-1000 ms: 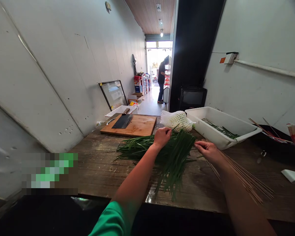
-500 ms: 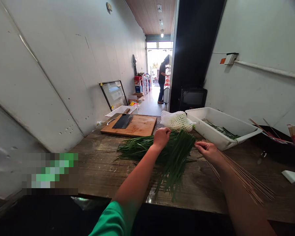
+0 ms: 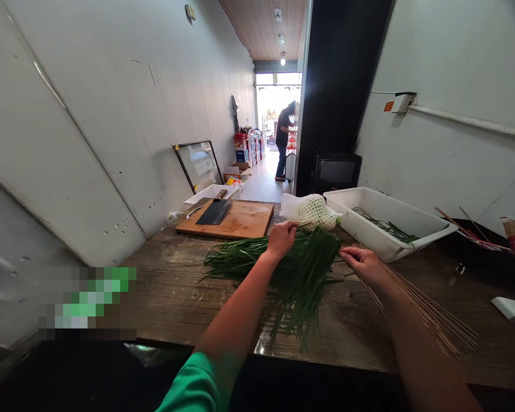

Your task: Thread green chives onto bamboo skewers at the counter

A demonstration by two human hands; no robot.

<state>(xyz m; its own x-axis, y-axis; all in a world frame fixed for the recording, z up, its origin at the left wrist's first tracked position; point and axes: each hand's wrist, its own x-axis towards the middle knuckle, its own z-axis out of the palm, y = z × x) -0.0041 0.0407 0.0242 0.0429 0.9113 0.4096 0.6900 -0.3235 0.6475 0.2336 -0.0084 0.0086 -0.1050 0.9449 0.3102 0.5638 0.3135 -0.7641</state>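
Observation:
A heap of long green chives (image 3: 296,274) lies on the wet wooden table (image 3: 171,297). My left hand (image 3: 282,237) rests at the far side of the heap, its fingers curled closed on some chive stalks. To the right of the heap, my right hand (image 3: 363,263) pinches the end of a thin bamboo skewer. A loose fan of bamboo skewers (image 3: 420,306) stretches under my right forearm toward the front right.
A wooden cutting board (image 3: 236,222) with a cleaver (image 3: 214,210) lies at the back. A white foam net (image 3: 309,210) sits beside a white plastic tub (image 3: 386,220) holding a few chives. A black tray (image 3: 489,252) holds sticks at right. A person stands far down the corridor.
My left hand has shifted slightly over the far end of the chive heap. My right hand has stayed in place.

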